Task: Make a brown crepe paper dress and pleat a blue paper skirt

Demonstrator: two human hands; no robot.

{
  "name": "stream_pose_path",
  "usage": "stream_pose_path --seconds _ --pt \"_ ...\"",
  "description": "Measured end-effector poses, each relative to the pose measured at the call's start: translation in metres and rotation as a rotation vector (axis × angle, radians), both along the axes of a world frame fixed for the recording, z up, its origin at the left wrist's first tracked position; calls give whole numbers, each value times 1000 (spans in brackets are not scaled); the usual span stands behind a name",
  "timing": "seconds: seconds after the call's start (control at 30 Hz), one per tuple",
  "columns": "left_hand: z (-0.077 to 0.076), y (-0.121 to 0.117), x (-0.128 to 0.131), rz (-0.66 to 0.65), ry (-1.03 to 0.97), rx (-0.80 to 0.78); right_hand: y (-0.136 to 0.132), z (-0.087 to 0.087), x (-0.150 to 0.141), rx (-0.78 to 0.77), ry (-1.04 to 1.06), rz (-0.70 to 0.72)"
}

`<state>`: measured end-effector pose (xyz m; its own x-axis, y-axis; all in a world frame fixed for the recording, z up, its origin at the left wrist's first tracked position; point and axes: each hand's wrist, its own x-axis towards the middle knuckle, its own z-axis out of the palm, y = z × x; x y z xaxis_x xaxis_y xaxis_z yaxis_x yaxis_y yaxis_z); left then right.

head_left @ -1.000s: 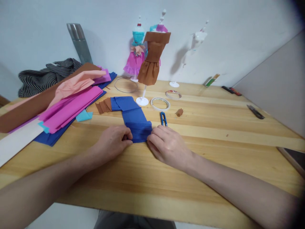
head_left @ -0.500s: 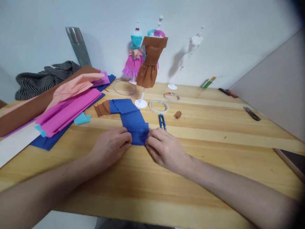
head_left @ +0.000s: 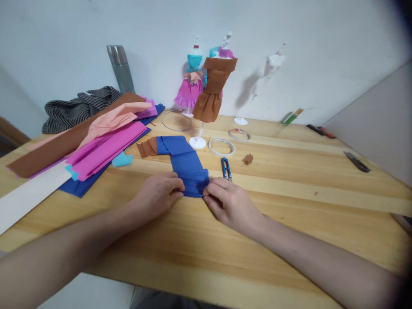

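A strip of blue crepe paper (head_left: pixel 189 165) lies flat on the wooden table (head_left: pixel 180 249), its near end folded in narrow layers. My left hand (head_left: pixel 161 191) pinches the left corner of that near end between thumb and fingers. At the right corner my right hand (head_left: pixel 230 201) pinches the same fold. The strip's far end bends left and meets a pleated brown paper piece (head_left: pixel 147 147). Just beyond my right hand lie blue thread snips (head_left: pixel 226 168), their near tip partly hidden by the hand.
Stacked crepe paper (head_left: pixel 107 150) and a striped cloth (head_left: pixel 80 109) lie left, before a grey bottle (head_left: pixel 120 71). A mannequin in a brown paper dress (head_left: pixel 214 81) stands centrally. Nearby are tape rolls (head_left: pixel 222 146), a brown scrap (head_left: pixel 247 159) and, far right, a cutter knife (head_left: pixel 357 162).
The camera view has shifted, so everything sits further right in the picture. Both hands keep their pinch on the blue paper's near edge, with little other movement.
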<state>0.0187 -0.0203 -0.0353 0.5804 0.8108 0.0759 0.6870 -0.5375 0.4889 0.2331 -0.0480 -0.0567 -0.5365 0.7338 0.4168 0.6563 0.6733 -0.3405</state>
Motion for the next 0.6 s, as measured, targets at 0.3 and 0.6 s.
stream_pose_path --seconds 0.3,0.6 --pt "-1 -1 -1 13 7 17 1 -1 1 -50 60 -1" --pt "-2 -1 -1 21 1 45 2 0 0 -89 68 -22"
